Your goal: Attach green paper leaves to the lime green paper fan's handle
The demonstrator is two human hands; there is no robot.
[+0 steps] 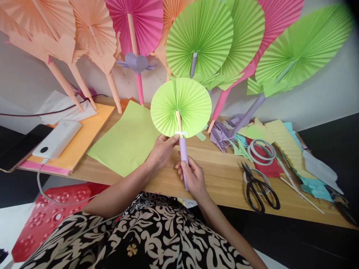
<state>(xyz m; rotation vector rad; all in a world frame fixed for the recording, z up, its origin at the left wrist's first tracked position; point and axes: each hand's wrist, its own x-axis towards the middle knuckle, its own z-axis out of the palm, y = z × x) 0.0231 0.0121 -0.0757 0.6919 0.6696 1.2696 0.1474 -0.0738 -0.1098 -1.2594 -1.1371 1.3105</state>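
A round, pleated green paper fan (193,101) is held upright above the table, on a lavender paper handle. Its upper stick is pale orange, with a white strip across the fan's lower edge. My left hand (162,149) pinches the fan at that strip, thumb on the front. Lower down, my right hand (193,175) has its fingers wrapped round the lavender handle (183,153). Behind my left hand lies a flat sheet of green paper (123,138).
Finished-looking fans in green, pink (140,26) and peach (95,45) lean on the wall. Black scissors (259,188), tape rolls (262,152) and paper scraps (294,149) lie right. A white power bank (57,138) and dark phone (24,145) lie left. A red stool (53,216) stands below.
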